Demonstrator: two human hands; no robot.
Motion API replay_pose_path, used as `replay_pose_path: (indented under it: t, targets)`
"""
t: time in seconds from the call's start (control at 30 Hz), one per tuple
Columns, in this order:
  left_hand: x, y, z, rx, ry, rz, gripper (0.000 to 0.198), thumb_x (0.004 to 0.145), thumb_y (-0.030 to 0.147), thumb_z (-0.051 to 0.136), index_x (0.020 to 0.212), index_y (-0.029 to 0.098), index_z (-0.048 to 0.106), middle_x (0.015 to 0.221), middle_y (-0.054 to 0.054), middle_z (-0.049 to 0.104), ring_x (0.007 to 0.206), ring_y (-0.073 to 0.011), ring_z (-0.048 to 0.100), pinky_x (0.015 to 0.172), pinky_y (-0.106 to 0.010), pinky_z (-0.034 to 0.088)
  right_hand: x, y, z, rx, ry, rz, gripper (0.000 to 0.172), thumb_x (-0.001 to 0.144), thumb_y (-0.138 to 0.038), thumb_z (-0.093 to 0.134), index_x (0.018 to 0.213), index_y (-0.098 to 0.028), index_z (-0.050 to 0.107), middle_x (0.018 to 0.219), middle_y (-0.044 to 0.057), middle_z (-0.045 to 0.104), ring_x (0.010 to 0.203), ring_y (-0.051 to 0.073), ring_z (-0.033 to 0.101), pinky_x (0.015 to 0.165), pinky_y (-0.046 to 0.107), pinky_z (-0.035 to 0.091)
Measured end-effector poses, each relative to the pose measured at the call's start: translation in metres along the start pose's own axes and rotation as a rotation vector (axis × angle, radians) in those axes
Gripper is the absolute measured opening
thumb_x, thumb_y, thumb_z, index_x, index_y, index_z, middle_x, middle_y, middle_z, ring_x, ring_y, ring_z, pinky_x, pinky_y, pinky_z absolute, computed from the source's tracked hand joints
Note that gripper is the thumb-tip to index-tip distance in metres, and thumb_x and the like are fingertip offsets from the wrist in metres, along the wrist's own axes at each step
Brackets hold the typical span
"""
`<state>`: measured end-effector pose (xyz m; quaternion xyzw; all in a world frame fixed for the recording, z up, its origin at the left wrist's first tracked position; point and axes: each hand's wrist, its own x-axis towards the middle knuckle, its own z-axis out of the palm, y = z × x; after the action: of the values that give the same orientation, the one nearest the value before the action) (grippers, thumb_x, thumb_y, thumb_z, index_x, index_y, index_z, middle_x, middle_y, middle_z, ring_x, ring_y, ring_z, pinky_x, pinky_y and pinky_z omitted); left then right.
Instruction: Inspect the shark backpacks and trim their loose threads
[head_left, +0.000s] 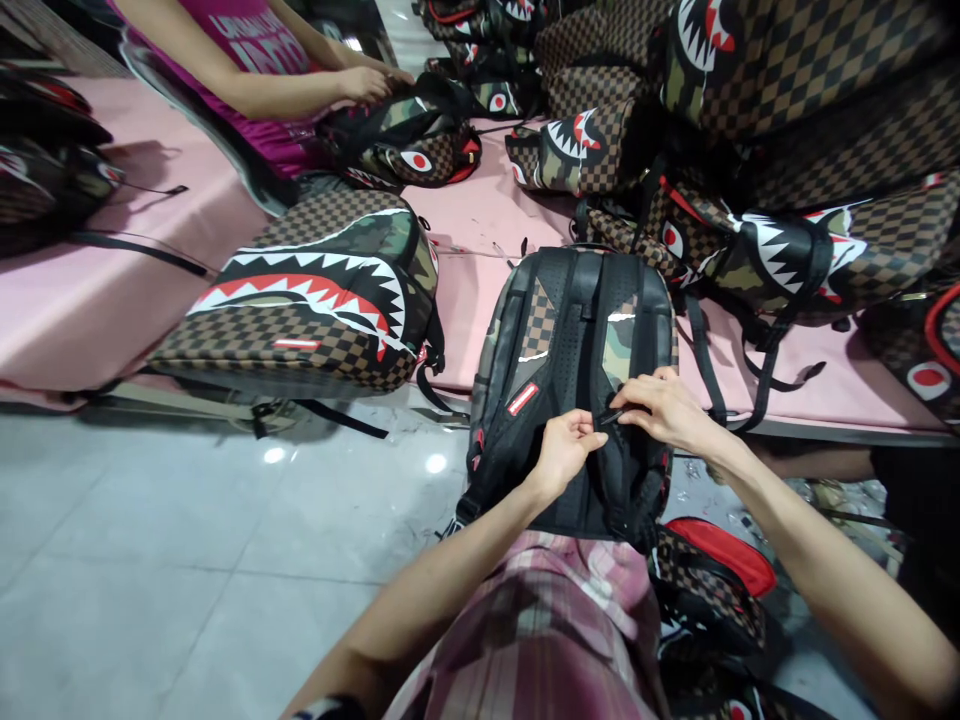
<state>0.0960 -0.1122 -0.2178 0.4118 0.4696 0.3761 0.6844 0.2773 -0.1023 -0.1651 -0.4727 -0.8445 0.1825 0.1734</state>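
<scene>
A black backpack [578, 300] rests back side up before me, from the pink table's edge toward my lap. Its padded shoulder straps carry checkered and camouflage patches, and a small red label [523, 399] sits on the left one. Over the right shoulder strap [616, 470], both hands meet at a small black piece. My left hand [566, 448] has thumb and fingers pinched at its left side. From the right, my right hand [660, 408] pinches the same black piece, which looks like a strap end or buckle. Its exact kind is partly hidden by my fingers.
A checkered shark-mouth backpack [300, 300] lies on the pink table [480, 340] to the left. More backpacks [795, 250] are piled at the right and back. Across the table, a person in a purple shirt [247, 60] handles another bag. A red-lined bag [720, 560] is below right.
</scene>
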Motion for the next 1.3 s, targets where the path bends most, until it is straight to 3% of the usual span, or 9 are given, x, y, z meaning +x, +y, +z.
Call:
replay_pose_path:
  t: [0.17,0.27,0.33,0.43,0.57,0.67,0.9,1.1,1.3]
  targets:
    - [0.01,-0.009,-0.003,0.063,-0.004,0.002,0.016,0.058,0.015,0.065,0.071,0.013,0.058,0.056,0.005,0.052,0.05,-0.0061,0.048,0.047,-0.017,0.036,-0.008,-0.008,0.009,0.918,0.089,0.225,0.024,0.074,-0.042,0.067,0.083,-0.021,0.061,0.073,-0.001,0.06,0.065,0.015,0.053,0.067,0.031,0.037]
    - [0.013,-0.013,-0.004,0.099,-0.022,0.0,0.027,0.061,0.016,0.065,0.087,0.014,0.057,0.061,0.005,0.052,0.052,-0.0076,0.051,0.045,-0.017,0.039,-0.018,-0.01,0.013,1.332,0.36,0.345,0.029,0.068,-0.042,0.073,0.087,-0.025,0.06,0.069,-0.004,0.054,0.059,0.011,0.047,0.064,0.029,0.04]
    - [0.011,-0.013,-0.005,0.181,-0.018,0.061,0.047,0.064,0.016,0.066,0.109,0.018,0.051,0.074,0.004,0.054,0.055,-0.0074,0.054,0.048,-0.018,0.044,-0.028,-0.007,0.019,1.433,0.566,0.458,0.031,0.069,-0.042,0.072,0.092,-0.027,0.059,0.071,-0.004,0.053,0.058,0.01,0.046,0.062,0.028,0.042]
    - [0.005,-0.011,-0.006,0.483,0.031,0.327,0.062,0.07,0.017,0.067,0.125,0.025,0.041,0.101,-0.001,0.054,0.065,-0.007,0.057,0.061,-0.022,0.05,-0.045,-0.004,0.037,1.417,0.65,0.622,0.033,0.072,-0.044,0.069,0.098,-0.025,0.06,0.07,-0.003,0.055,0.055,0.009,0.047,0.055,0.025,0.04]
    - [0.004,-0.006,-0.005,0.905,0.036,0.692,0.027,0.079,0.024,0.064,0.105,0.023,0.058,0.106,-0.004,0.053,0.084,-0.0132,0.058,0.072,-0.026,0.05,-0.057,-0.008,0.059,1.388,0.676,0.714,0.037,0.073,-0.046,0.067,0.099,-0.02,0.063,0.063,-0.003,0.053,0.047,0.006,0.039,0.045,0.022,0.031]
    - [0.01,-0.001,-0.005,1.042,0.029,0.811,0.016,0.082,0.027,0.06,0.097,0.02,0.06,0.097,-0.004,0.057,0.087,-0.0152,0.057,0.074,-0.026,0.048,-0.059,-0.011,0.064,1.385,0.701,0.72,0.037,0.073,-0.046,0.066,0.098,-0.02,0.064,0.062,-0.004,0.051,0.045,0.005,0.034,0.042,0.021,0.027]
    - [0.013,0.004,-0.005,1.221,-0.052,0.793,0.016,0.09,0.023,0.046,0.087,0.018,0.06,0.088,-0.004,0.058,0.082,-0.0148,0.055,0.07,-0.025,0.044,-0.061,-0.012,0.061,0.923,0.663,0.691,0.035,0.075,-0.045,0.064,0.098,-0.019,0.062,0.071,0.0,0.062,0.056,0.011,0.051,0.054,0.025,0.04]
    - [0.017,0.007,-0.004,0.752,-0.069,0.382,0.017,0.085,0.022,0.047,0.072,0.018,0.057,0.077,0.0,0.055,0.07,-0.0112,0.053,0.069,-0.023,0.042,-0.063,-0.032,0.048,-0.045,0.637,0.408,0.022,0.084,-0.035,0.058,0.096,-0.018,0.066,0.082,0.004,0.069,0.072,0.016,0.061,0.069,0.027,0.043]
    - [0.022,0.01,-0.006,0.627,-0.101,0.329,0.019,0.084,0.026,0.046,0.071,0.016,0.056,0.07,0.0,0.054,0.065,-0.0108,0.053,0.064,-0.022,0.042,-0.057,-0.043,0.051,-0.552,0.55,0.217,0.015,0.087,-0.026,0.057,0.094,-0.017,0.066,0.074,0.003,0.068,0.066,0.014,0.055,0.065,0.028,0.035]
